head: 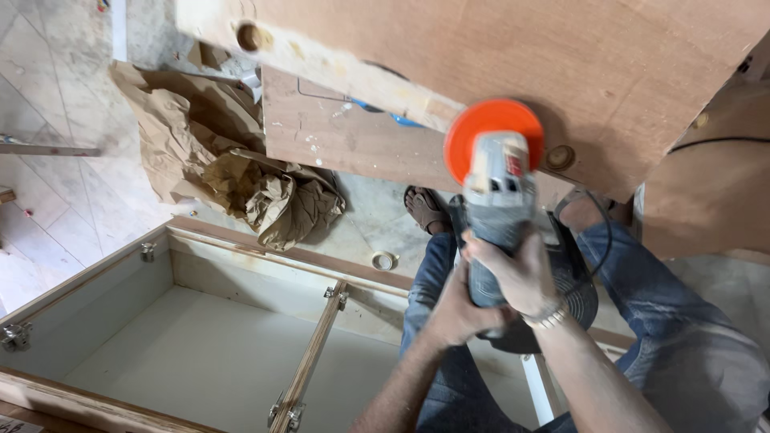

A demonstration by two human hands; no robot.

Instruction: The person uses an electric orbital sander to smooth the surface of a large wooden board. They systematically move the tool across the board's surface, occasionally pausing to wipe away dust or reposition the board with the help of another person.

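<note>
Both hands are wrapped round the grey handheld power sander with the round orange disc (496, 172). The left hand (453, 309) has its fingers curled shut on the rear of the body, the right hand (521, 273) clamps over the top just ahead of it. The tool's long axis points straight away from the fingers, disc touching the lower edge of the brown plywood panel (497, 48). There's a small red label patch on the tool's housing near the disc. Crumpled brown paper (233, 172) lies on the floor beside the open white cabinet carcass (200, 345).

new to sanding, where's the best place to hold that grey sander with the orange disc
Grip the grey sander round its narrow rear barrel, coming from behind, away from the orange disc. The body tapers there, and both hands wrap it: left hand beneath, right hand on top, clear of the disc against the plywood panel.
</note>
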